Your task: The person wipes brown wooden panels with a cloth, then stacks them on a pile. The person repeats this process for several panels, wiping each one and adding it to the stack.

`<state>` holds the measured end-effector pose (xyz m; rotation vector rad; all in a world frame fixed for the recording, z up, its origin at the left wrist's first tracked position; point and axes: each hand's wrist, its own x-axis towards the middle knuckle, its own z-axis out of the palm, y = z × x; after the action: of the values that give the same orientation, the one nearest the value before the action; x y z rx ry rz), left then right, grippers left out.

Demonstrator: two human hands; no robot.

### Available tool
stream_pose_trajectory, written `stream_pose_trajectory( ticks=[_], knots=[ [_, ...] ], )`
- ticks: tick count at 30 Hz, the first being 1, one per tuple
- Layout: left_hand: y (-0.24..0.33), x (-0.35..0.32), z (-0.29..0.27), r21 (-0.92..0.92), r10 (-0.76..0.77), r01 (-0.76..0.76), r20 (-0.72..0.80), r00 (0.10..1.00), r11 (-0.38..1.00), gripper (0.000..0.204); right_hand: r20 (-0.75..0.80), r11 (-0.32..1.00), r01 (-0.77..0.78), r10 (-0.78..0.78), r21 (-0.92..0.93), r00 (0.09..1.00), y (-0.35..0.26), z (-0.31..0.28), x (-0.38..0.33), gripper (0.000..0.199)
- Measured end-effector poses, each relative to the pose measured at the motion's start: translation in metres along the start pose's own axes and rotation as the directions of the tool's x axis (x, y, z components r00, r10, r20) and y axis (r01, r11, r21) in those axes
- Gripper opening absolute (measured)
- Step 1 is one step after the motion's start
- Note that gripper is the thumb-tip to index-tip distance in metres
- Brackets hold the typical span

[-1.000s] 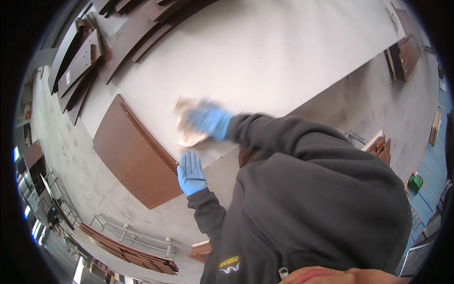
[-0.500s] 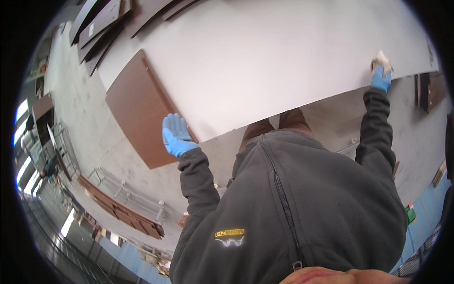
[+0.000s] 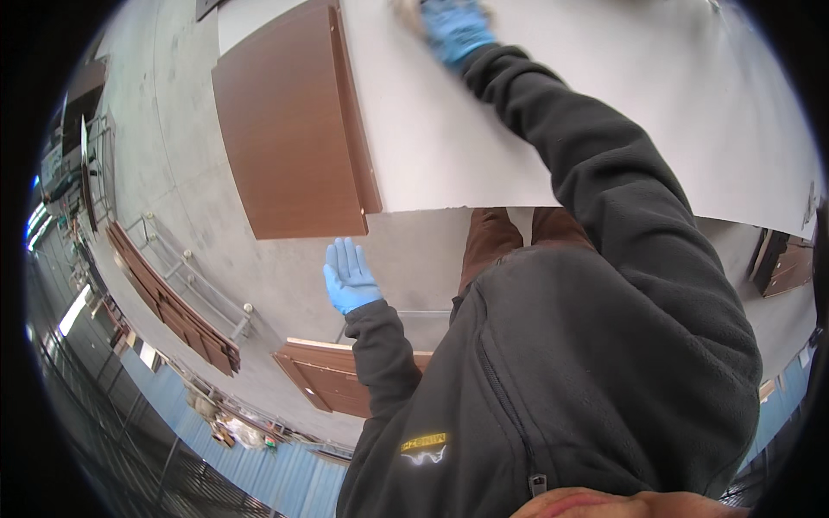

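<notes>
A wide white board (image 3: 466,160) lies in front of me like a tabletop. Over its far part my right hand (image 3: 456,33), in a blue glove and blurred by motion, is closed on a pale rag (image 3: 408,15). The rag is partly cut off by the top of the view. A brown wood-look panel (image 3: 289,129) lies at the board's left end, apparently with another under its right edge. My left hand (image 3: 350,278), also in a blue glove, hovers just off the panel's near edge, palm up and fingers stretched, holding nothing.
Brown panels (image 3: 173,302) lean by a grey metal rack (image 3: 186,268) on the left. More brown panels (image 3: 324,380) sit behind my left forearm, and others (image 3: 790,263) at the right. Grey concrete floor (image 3: 168,129) runs along the left.
My right hand has swept the rag from the board's right end to its far left part. My left hand has come away from the brown panel's edge, still open. The view has turned.
</notes>
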<state>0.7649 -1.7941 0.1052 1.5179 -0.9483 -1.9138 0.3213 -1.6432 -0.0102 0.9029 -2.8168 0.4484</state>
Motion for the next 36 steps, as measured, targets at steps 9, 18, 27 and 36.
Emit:
stream_pose_trajectory(
  ticks=[9, 18, 27, 36],
  knots=[
    [-0.004, -0.017, -0.014, -0.113, -0.001, -0.003, -0.036, 0.999, 0.994, 0.056, 0.305, 0.248, 0.297, -0.938, 0.922, -0.163, -0.192, -0.037, -0.309, 0.018],
    [-0.013, -0.020, 0.044, 0.004, -0.019, 0.018, 0.161, 0.987, 1.000, 0.057, -0.235, 0.873, 0.354, -0.286, 0.336, 0.929, -0.078, -0.053, -0.114, 0.053],
    [-0.059, -0.042, 0.181, 0.225, -0.109, 0.012, 0.423, 0.900, 0.974, 0.058, -0.334, 0.994, -0.104, 0.113, 0.044, 0.936, 0.286, -0.044, -0.103, 0.061],
    [-0.158, -0.101, 0.299, 0.443, -0.400, 0.158, 0.532, 0.746, 0.883, 0.057, -0.005, -0.068, -0.866, 0.997, -0.496, -0.076, 0.448, -0.300, -0.703, 0.048]
  ],
)
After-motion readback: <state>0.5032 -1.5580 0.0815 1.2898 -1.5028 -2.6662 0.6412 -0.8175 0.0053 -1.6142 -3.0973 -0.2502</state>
